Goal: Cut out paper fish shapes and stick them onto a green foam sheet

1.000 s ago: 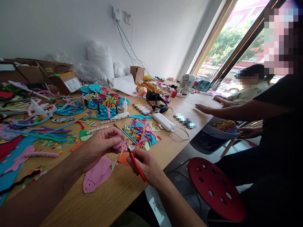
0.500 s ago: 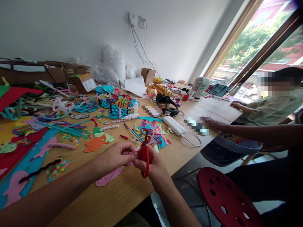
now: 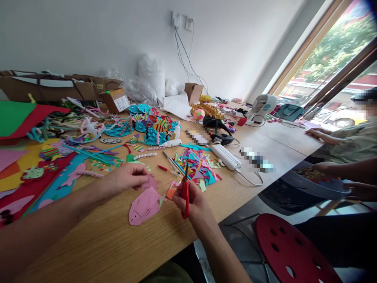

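Observation:
My left hand (image 3: pixel 128 177) is closed in a pinch on a small piece of pink paper (image 3: pixel 151 181). Just below it on the table lies a pink paper fish (image 3: pixel 145 206) with a drawn eye and lines. Upright in my right hand (image 3: pixel 194 198) are red-handled scissors (image 3: pixel 185 193), blades pointing up; my fingers are wrapped round the handles. An orange paper piece (image 3: pixel 171 192) shows beside my right fingertips. Behind the scissors spreads a heap of coloured paper scraps (image 3: pixel 203 165).
Pens (image 3: pixel 169 163), a glue bottle (image 3: pixel 172 143), a white power strip (image 3: pixel 226 157) and a black headset (image 3: pixel 218 131) lie beyond my hands. Pipe cleaners and coloured sheets fill the left. A red stool (image 3: pixel 294 251) stands at right, near another person's hands at a basin (image 3: pixel 303 188).
My hands have moved apart, the left going left with pink paper. The pink fish shows more fully. The view has turned left. Another person's hand has moved from the table to the basin.

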Tool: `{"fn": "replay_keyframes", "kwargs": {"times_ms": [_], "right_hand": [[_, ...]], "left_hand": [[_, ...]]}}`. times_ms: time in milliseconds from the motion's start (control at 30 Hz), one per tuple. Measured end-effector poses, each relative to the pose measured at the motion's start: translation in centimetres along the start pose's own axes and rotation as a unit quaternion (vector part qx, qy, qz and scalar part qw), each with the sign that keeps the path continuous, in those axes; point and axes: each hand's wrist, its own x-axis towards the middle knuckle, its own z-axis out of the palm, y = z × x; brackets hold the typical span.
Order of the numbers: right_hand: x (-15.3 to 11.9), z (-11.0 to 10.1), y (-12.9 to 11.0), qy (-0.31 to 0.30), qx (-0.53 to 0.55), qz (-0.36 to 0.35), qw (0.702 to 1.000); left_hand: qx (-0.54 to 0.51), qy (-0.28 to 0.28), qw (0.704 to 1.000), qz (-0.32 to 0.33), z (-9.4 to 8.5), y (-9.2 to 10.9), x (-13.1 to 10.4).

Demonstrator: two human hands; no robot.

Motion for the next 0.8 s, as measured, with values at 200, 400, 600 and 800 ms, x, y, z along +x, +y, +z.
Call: {"fn": "replay_keyframes", "kwargs": {"times_ms": [200, 400, 600, 800], "right_hand": [[-0.4, -0.9, 1.8, 0.008, -0.039, -0.009, 0.999], [-0.6, -1.0, 3.1, 0.018, -0.060, -0.009, 0.998], [-0.7, -1.0, 3.6, 0.017, -0.051, -0.010, 0.999], [-1.0, -1.1, 3.3, 0.017, -0.034, 0.002, 0.999]], "left_hand": [[0.100, 0.088, 0.991, -0.033, -4.5, -2.2, 0.6], [0.174, 0.092, 0.980, -0.032, -4.9, -5.3, 2.1], [0.293, 0.105, 0.950, -0.036, -4.8, -5.6, 1.9], [0.368, 0.101, 0.924, -0.002, -4.4, -4.0, 0.9]]}}
